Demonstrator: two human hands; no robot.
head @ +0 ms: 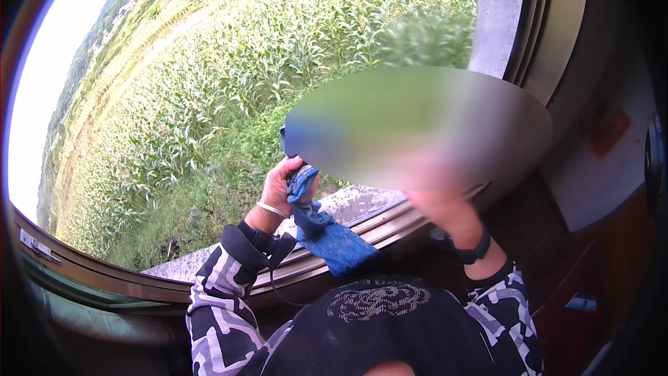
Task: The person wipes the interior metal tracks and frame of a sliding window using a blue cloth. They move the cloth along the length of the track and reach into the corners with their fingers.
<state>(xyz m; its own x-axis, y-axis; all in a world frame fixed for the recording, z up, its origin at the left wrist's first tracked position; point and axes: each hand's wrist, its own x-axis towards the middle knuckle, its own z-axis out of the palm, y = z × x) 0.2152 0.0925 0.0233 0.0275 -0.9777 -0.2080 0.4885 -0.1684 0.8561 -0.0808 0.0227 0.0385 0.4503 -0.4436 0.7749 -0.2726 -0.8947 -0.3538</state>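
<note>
A blue terry cloth (339, 243) hangs from my left hand (276, 188), bunched in the fingers at its upper end. Its lower end drapes over the metal window track (389, 232), in front of my chest. A white bracelet (272, 209) circles the left wrist. Raised on the other side of the cloth, my right hand (436, 206) is mostly lost in a large blurred oval, so its fingers and anything in them cannot be made out. That wrist bears a dark watch (476, 250). A dark edge (283, 138) shows just above my left hand; the rest of it is blurred out.
An open window frame (556, 15) curves around the view, with a concrete ledge (365, 202) outside the track. Beyond grows a field of corn (250, 57). A metal latch (39, 244) sits on the frame at left. A white wall (600, 188) stands at right.
</note>
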